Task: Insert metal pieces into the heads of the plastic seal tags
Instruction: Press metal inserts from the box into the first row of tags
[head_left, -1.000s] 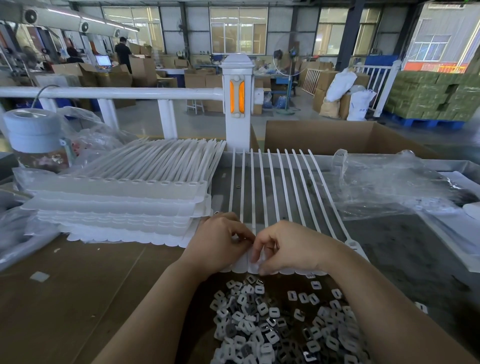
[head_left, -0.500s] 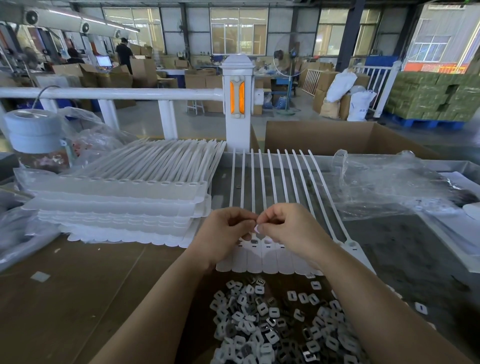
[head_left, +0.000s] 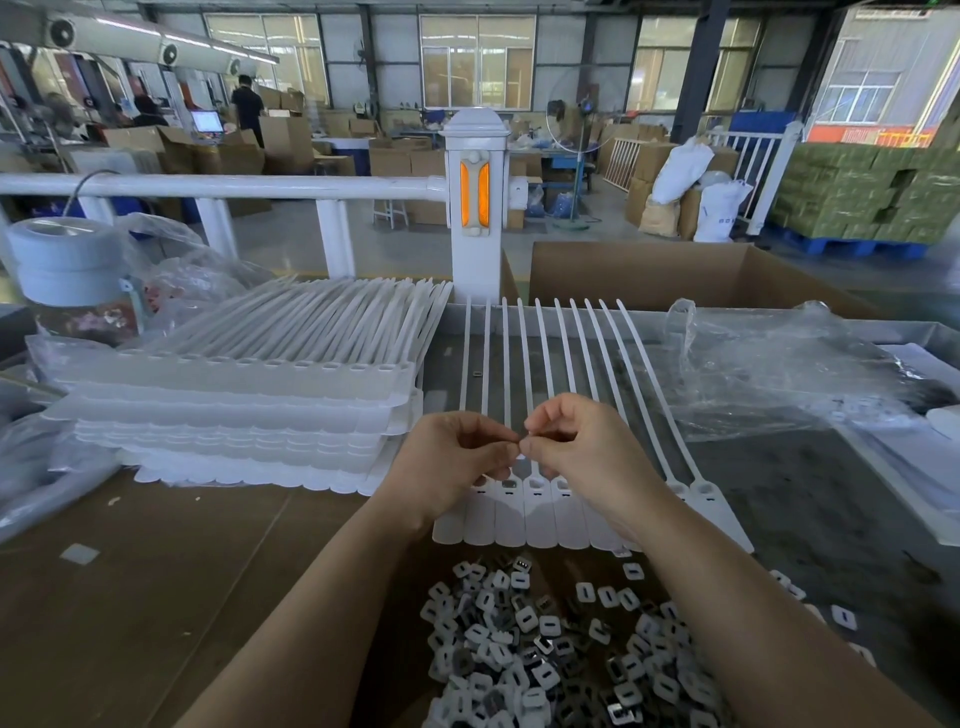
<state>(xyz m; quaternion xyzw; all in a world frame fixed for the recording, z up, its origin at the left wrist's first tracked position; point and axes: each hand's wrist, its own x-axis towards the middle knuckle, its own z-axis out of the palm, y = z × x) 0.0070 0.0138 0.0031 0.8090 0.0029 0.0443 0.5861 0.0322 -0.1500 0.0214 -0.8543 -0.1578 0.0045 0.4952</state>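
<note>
1. The left hand (head_left: 457, 462) and right hand (head_left: 582, 457) meet fingertip to fingertip just above the row of joined seal tags (head_left: 524, 499). Both sets of fingers are curled narrow, pinching at one small white thing between them; it is too small to say surely that it is a metal piece.
2. The tag heads lie directly below and slightly toward the person from the pinch. The tags' long axes run away from the person, straps fanning toward the far edge of the desk (head_left: 156, 597). Both hands are about equally near the middle heads, so the coming move looks like a short drop down.
3. The loose pile of metal pieces (head_left: 545, 654) lies nearer the person, between the forearms, on brown cardboard.
4. To the left sits a stack of tag sheets (head_left: 234, 415); to the right, crumpled clear plastic bags (head_left: 779, 374).
5. Beyond stand a white railing post (head_left: 475, 208), an open carton (head_left: 675, 275) and a busy warehouse floor.
</note>
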